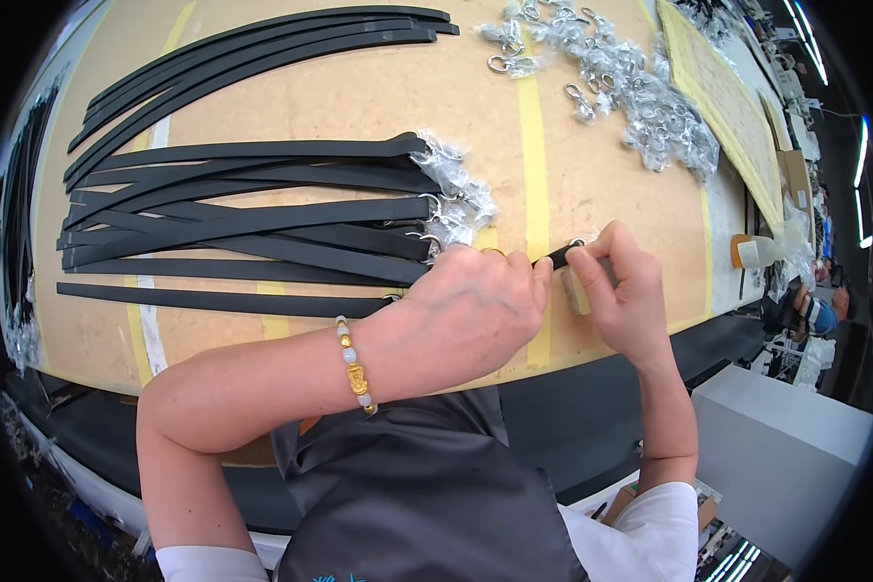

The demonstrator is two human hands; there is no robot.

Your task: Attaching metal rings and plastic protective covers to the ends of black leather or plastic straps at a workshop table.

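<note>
My left hand (470, 301), wearing a beaded bracelet, has curled fingers round a short visible length of black strap (555, 259); the rest of that strap is hidden. My right hand (626, 291) pinches the strap's end by a small metal ring (575, 243), with a small pale block (580, 301) beneath. Left of my hands, several black straps (223, 302) lie lengthwise on the table (485, 116), their right ends bearing metal fittings in crumpled clear plastic (451, 179).
More black straps (262, 34) lie at the back left and hang at the far left. A pile of wrapped metal clasps (664, 126) sits at the back right beside a yellowish board (718, 107). A bottle (752, 252) is at the right edge, a grey box (781, 456) below it.
</note>
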